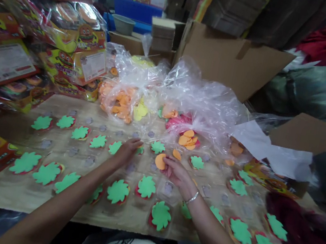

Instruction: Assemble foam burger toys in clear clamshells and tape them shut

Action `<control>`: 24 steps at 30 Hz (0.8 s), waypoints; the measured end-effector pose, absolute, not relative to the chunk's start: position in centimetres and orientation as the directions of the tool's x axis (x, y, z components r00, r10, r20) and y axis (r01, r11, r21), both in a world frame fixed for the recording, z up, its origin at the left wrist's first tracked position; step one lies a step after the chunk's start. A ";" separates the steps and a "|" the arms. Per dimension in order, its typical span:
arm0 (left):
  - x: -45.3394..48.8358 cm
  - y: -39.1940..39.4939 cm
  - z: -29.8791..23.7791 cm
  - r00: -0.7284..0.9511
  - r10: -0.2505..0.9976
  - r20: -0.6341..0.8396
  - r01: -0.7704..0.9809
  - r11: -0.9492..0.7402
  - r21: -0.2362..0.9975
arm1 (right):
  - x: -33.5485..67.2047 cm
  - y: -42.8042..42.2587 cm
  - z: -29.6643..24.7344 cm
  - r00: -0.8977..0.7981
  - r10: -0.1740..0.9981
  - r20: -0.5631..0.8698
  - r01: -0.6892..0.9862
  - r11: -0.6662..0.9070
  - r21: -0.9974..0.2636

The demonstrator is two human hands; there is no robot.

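Observation:
My right hand pinches a round orange foam disc between thumb and fingers, above the middle of the table. To its left, my left hand reaches over a small green piece, its fingers drawn together at the tips; what lies between them is hidden. Green leaf-edged foam pieces, such as the one near the front, lie in rows on red and yellow layers. A loose orange disc rests just beyond my right hand, and a small pile of orange discs lies farther back.
Clear plastic bags of coloured foam pieces line the back. Burger-printed packages are stacked at the left. A large cardboard box stands behind the bags. Dark red fabric is at the right edge of the brown tabletop.

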State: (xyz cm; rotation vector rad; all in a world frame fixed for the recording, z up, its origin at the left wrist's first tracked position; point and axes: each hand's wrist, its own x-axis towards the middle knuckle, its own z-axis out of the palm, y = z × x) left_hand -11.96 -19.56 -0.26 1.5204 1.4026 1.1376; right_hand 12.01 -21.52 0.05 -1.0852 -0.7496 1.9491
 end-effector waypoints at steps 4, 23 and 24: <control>-12.4 -19.5 -1.2 0.022 0.991 0.129 0.311 -0.130 0.941 | 13.3 -20.5 -0.2 -0.217 0.935 -0.280 -0.200 -0.323 -0.925; -12.4 -19.6 -1.6 0.351 0.924 0.153 0.812 -0.381 0.442 | 12.8 -17.2 -1.4 -0.469 0.782 0.412 0.568 0.624 -0.537; -12.3 -19.7 -1.5 0.348 0.922 0.172 0.824 -0.388 0.412 | 14.2 -17.5 -1.2 -0.346 0.841 0.416 0.611 0.538 -0.580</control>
